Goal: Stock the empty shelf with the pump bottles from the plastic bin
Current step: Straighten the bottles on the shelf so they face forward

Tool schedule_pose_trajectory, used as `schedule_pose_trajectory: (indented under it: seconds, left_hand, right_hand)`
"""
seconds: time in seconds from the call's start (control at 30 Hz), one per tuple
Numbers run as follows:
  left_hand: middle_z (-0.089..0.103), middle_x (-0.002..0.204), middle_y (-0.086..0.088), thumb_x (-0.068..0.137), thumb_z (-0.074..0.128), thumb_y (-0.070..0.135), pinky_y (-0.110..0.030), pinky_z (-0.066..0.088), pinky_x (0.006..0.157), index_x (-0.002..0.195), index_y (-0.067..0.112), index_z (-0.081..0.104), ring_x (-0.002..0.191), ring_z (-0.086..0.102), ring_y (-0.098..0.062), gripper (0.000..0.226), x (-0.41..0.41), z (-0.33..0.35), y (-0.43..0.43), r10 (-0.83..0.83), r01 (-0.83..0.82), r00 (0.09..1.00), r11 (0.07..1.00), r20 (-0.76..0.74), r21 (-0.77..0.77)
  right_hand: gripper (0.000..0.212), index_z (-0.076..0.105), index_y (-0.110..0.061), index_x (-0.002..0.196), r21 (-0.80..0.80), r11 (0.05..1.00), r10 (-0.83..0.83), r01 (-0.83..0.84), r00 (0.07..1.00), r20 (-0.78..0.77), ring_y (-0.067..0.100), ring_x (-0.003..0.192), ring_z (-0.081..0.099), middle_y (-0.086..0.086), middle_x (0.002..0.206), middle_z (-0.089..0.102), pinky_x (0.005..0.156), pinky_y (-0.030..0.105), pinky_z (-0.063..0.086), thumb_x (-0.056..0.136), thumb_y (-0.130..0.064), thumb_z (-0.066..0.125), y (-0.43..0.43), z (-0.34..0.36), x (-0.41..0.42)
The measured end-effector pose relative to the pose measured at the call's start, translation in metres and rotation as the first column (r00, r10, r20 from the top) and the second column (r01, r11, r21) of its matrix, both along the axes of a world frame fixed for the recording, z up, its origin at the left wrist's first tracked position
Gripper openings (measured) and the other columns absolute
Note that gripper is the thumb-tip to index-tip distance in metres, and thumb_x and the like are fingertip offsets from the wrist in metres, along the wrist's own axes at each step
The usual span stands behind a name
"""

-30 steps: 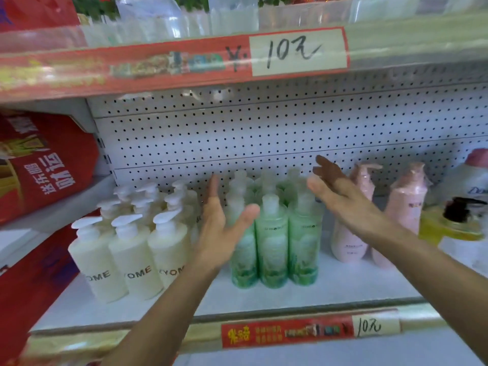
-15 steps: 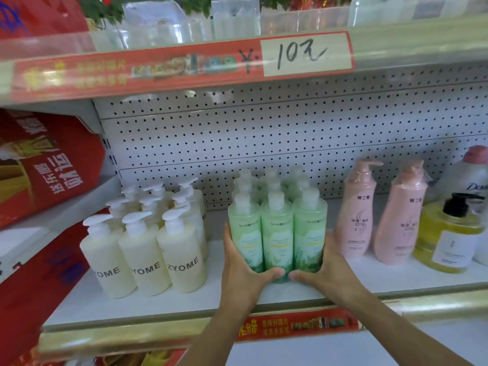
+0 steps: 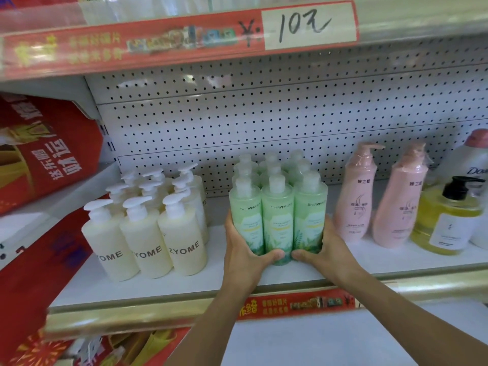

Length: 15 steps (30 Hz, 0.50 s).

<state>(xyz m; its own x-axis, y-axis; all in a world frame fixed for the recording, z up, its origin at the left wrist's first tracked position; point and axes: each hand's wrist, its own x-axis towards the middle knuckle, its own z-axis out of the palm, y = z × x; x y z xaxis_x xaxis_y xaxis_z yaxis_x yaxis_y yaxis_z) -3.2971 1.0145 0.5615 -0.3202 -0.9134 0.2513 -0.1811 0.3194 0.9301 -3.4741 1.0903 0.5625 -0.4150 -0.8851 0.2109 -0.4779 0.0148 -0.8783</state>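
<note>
A block of several green pump bottles (image 3: 277,215) stands upright in rows on the white shelf (image 3: 303,270). My left hand (image 3: 244,256) clasps the block's left side, thumb across the front base. My right hand (image 3: 323,250) clasps its right side, its thumb meeting the other at the front. To the left stand several cream pump bottles (image 3: 144,231) marked ZYOME, in rows. The plastic bin is out of view.
Two pink pump bottles (image 3: 377,199) stand right of the green block, then a yellow bottle with a black pump (image 3: 446,220) and a white bottle (image 3: 472,159). Red bags (image 3: 45,151) hang at the left. A shelf edge with a price strip (image 3: 179,35) runs overhead.
A second ago both hands were raised open in front of the bottles. They dropped and closed round the base of the green block, which sits a little nearer the shelf front.
</note>
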Motion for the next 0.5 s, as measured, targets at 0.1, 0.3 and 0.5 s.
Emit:
schedule_pose_trajectory:
  seconds: [0.1, 0.3, 0.5]
  left_hand:
    - [0.054, 0.130, 0.017, 0.047, 0.093, 0.029, -0.043, 0.052, 0.098, 0.139, 0.034, 0.022, 0.119, 0.055, -0.002, 0.117, 0.001, -0.001, 0.001, 0.003, -0.003, 1.000, 1.000, 0.010, 0.003]
    - [0.050, 0.136, 0.012, 0.044, 0.094, 0.033, -0.046, 0.050, 0.100, 0.142, 0.040, 0.019, 0.125, 0.052, -0.007, 0.124, 0.003, 0.004, 0.002, 0.011, -0.011, 1.000, 1.000, 0.029, 0.006]
    - [0.019, 0.157, 0.006, 0.078, 0.078, 0.040, -0.031, 0.022, 0.115, 0.153, 0.030, 0.006, 0.144, 0.023, -0.012, 0.105, 0.030, 0.025, 0.038, 0.080, -0.064, 0.976, 0.995, 0.204, -0.082]
  right_hand:
    - [0.087, 0.035, -0.028, 0.133, 0.005, 1.000, -0.001, 0.001, 1.000, 0.008, -0.001, 0.110, 0.058, -0.013, 0.119, 0.059, 0.091, 0.022, 0.049, 0.065, -0.010, 0.087, 0.000, -0.001, -0.001]
    - [0.083, 0.035, -0.029, 0.131, -0.007, 1.000, 0.014, -0.014, 1.000, 0.016, -0.011, 0.105, 0.055, -0.017, 0.116, 0.056, 0.079, 0.005, 0.046, 0.068, -0.006, 0.085, 0.005, 0.006, 0.002]
    - [0.071, 0.032, -0.027, 0.140, -0.038, 0.993, -0.113, 0.110, 0.987, -0.111, 0.004, 0.113, 0.050, -0.010, 0.132, 0.048, 0.096, 0.027, 0.043, 0.083, -0.025, 0.073, 0.035, 0.022, 0.020]
